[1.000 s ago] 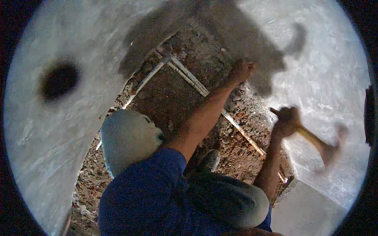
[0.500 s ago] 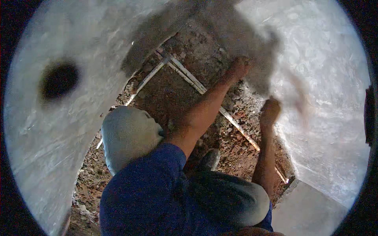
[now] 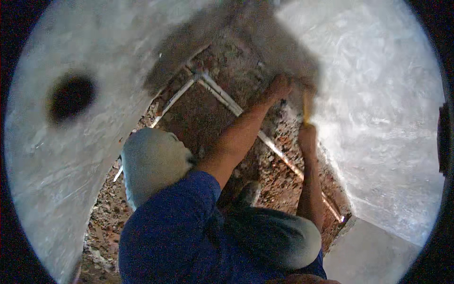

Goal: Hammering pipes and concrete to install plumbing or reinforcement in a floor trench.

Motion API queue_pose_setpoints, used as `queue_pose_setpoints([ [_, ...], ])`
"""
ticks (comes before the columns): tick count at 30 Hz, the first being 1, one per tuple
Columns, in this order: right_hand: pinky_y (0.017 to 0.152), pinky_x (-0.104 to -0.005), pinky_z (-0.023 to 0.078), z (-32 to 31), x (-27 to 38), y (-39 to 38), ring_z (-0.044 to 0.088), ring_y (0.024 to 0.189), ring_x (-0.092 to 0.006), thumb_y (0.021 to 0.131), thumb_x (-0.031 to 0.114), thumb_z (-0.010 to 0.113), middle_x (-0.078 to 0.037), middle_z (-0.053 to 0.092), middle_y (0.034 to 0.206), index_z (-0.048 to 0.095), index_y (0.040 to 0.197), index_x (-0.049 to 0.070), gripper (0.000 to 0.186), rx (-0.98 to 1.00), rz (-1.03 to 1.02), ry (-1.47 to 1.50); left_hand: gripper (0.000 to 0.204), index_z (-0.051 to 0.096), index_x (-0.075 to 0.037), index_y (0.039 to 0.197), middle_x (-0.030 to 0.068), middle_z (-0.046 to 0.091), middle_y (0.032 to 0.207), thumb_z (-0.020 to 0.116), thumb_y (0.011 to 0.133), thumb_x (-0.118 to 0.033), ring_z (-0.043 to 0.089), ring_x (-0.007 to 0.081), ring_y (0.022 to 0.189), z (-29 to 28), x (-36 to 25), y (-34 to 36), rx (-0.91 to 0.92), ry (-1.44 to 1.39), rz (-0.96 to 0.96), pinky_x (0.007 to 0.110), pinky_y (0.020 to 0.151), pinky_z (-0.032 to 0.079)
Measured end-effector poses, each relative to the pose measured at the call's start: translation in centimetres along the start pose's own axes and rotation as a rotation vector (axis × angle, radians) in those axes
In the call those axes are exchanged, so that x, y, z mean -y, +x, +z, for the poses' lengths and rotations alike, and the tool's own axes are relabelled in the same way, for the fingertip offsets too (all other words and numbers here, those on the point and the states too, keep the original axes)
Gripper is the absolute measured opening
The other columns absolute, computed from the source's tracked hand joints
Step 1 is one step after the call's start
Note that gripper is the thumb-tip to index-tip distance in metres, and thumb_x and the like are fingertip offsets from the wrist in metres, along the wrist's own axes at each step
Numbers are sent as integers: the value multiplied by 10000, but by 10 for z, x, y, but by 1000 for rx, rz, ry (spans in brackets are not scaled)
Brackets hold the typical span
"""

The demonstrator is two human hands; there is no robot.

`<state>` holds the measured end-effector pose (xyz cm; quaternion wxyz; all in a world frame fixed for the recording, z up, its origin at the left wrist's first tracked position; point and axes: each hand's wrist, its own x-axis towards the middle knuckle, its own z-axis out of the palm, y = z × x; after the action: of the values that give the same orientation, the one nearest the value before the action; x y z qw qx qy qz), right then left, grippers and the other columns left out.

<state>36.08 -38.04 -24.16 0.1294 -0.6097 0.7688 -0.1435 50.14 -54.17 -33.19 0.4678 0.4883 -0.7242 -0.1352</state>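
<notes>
My left hand [image 3: 282, 86] is closed at the shaded patch of the grey plaster wall [image 3: 373, 85], on something I cannot make out. My right hand [image 3: 307, 135] grips a hammer by its yellow handle [image 3: 306, 106]. The blurred hammer head is right beside my left hand, against the shadow; whether it touches anything is unclear. Below both hands, thin white pipes [image 3: 279, 151] meet at a corner above rough soil and rubble [image 3: 175, 113].
A pale wall [image 3: 56, 161] with a dark blurred spot [image 3: 71, 97] rises at the left. My raised knees [image 3: 156, 165] frame my arms. A smooth grey slab [image 3: 364, 248] lies at the lower right, beside the rubble.
The hammer has swung from the right side, head outward, up and leftward to beside my left hand. My right hand has moved left, and my left hand slightly left.
</notes>
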Motion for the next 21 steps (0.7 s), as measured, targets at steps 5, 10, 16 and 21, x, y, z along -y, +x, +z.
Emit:
queue_pose_setpoints([
  [5, 499, -366, 363, -49, 7, -22, 419, 483, -183, 857, 211, 483, -81, 456, 525, 540, 685, 6, 274, -54, -60, 116, 335, 591, 15, 768, 222, 586, 743, 454, 853, -279, 575, 349, 673, -7, -17, -17, 166, -502, -347, 448, 685, 474],
  [10, 402, -257, 322, -103, 75, -23, 326, 409, -81, 862, 235, 511, 6, 391, 478, 463, 704, 33, 261, -349, -234, 1261, 351, 613, 17, 803, 214, 592, 724, 468, 860, -297, 582, 330, 646, 41, 12, -18, 311, -570, -403, 421, 649, 481],
  [16, 510, -380, 397, -8, -11, 7, 472, 539, -243, 846, 276, 520, -115, 504, 546, 583, 706, -45, 355, -24, -74, -75, 303, 623, -12, 803, 177, 602, 703, 477, 850, -273, 595, 331, 662, 62, 16, -16, -71, -275, -143, 432, 624, 472],
  [21, 355, -255, 260, -72, 41, -24, 350, 374, -72, 832, 213, 583, 9, 440, 465, 514, 602, 78, 276, -279, -7, 514, 239, 623, -18, 860, 194, 610, 815, 532, 822, -235, 599, 319, 766, 8, -10, -21, 173, -286, -132, 445, 676, 464],
])
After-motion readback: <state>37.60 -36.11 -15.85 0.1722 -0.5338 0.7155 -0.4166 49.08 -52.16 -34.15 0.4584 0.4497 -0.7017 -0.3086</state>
